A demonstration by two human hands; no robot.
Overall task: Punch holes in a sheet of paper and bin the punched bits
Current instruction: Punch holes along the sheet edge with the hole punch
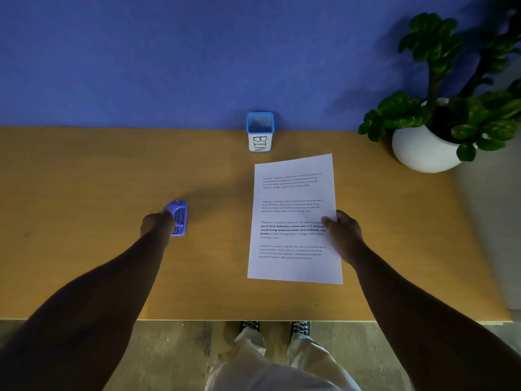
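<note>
Head view of a wooden desk point(84, 170) set against a blue wall point(169, 52), with every task item laid out and no hole yet punched, as far as the sheet's visible margins show. A potted plant point(439, 114) in a white bowl stands at the far right corner, well apart from the work. The printed sheet of paper point(293, 218) lies flat, right of centre, slightly skewed, its far edge near the small blue-rimmed container lettered BIN point(260, 131), which stands upright by the wall. The right hand point(342, 235) rests at the sheet's right edge, thumb lying on the printed face; the other fingers are hidden beyond the edge, so a pinch is likely but cannot be confirmed. The left hand point(158, 223) is curled over the near side of the purple hole punch point(178, 218), which sits on the desk well to the left of the sheet; whether the fingers are fully closed round it cannot be told. Step in hand, by judgement: bringing punch and paper together. For a clean result, slide one margin squarely and fully into the punch slot, keep the sheet flat, press down firmly, and keep the punch level so that the cut bits stay inside until it is over the BIN
</note>
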